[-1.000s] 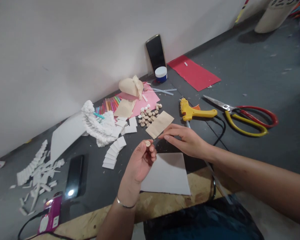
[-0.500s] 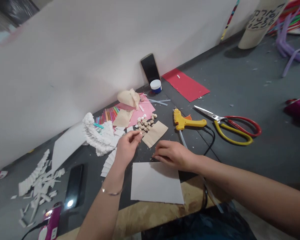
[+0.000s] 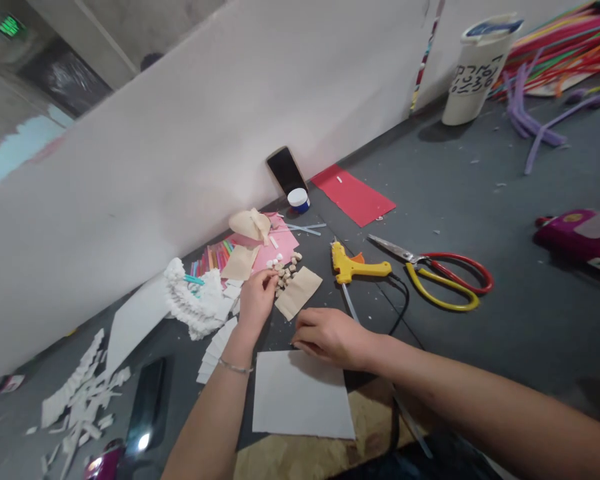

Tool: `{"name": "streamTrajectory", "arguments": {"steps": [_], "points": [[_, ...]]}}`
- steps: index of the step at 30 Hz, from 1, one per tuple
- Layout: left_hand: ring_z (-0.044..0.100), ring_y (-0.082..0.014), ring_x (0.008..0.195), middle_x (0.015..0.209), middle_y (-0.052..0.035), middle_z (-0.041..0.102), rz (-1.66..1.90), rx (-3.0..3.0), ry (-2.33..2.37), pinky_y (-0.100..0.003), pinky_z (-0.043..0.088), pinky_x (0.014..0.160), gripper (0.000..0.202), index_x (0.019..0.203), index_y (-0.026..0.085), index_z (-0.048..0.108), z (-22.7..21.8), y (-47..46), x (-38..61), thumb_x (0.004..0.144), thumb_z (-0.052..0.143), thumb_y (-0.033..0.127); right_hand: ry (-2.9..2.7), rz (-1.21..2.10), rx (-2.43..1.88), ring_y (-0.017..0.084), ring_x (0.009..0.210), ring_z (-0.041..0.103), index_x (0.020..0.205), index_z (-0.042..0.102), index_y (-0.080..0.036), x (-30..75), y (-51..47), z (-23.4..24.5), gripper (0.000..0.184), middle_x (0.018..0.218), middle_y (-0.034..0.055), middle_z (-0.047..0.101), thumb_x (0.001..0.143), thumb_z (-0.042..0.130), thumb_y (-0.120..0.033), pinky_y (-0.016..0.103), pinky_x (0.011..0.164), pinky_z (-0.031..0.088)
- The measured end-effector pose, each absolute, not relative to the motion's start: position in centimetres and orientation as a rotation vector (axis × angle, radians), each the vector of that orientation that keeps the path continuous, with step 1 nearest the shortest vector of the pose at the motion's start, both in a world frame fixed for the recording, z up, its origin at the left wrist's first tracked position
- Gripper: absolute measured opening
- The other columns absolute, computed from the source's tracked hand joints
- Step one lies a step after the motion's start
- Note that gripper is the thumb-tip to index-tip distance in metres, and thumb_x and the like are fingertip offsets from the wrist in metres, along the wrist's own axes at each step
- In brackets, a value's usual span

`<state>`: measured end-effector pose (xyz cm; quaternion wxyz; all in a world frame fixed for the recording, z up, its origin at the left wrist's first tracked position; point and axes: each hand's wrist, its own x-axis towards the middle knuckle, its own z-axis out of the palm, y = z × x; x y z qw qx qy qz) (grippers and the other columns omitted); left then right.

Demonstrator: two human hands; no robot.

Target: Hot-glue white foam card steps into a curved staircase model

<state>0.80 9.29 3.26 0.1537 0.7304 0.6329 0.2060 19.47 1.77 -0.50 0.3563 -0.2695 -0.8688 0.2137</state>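
so on the counter (image 3: 480, 200), the glue gun (image 3: 359, 269) sits right of the paper strip (image 3: 299, 293), scissors (image 3: 415, 259) further right. the pile of bits (image 3: 289, 269) is just behind the strip, left hand (image 3: 258, 297) at its left side. the sheet (image 3: 303, 400) is in front, right hand (image 3: 327, 335) over the back edge. a phone (image 3: 286, 170) leans on the wall (image 3: 205, 153) with the jar (image 3: 299, 200) before it, cup (image 3: 473, 83) way off back right.

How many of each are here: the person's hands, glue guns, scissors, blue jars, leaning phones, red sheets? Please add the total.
Left hand and right hand: 2
Glue gun: 1
Scissors: 1 pair
Blue jar: 1
Leaning phone: 1
Red sheet: 1
Total: 7
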Motion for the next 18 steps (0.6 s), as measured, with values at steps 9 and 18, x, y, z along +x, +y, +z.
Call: {"name": "streamTrajectory", "arguments": {"steps": [9,18], "points": [[0.058,-0.0242,0.095,0.095,-0.0066,0.061,0.42,2.144,1.939,-0.036,0.046,0.083,0.015,0.087,0.02,0.061,1.5,6.4,1.7,0.076,0.07,0.024,-2.252,0.578,-0.632,0.014,0.07,0.052,0.076,0.068,-0.018,19.5,1.5,-0.2,0.019,0.081,0.004,0.062,0.085,0.054,-0.01,0.024,0.063,0.037],[0.056,-0.0227,0.093,0.094,-0.0059,0.06,0.457,2.142,1.945,-0.037,0.045,0.087,0.019,0.094,0.02,0.06,0.9,6.4,2.3,0.076,0.066,0.019,-2.175,0.597,-0.694,0.014,0.071,0.054,0.075,0.067,-0.018,20.0,2.3,-0.3,0.023,0.079,0.0045,0.062,0.092,0.051,-0.017,0.025,0.063,0.039]]}}
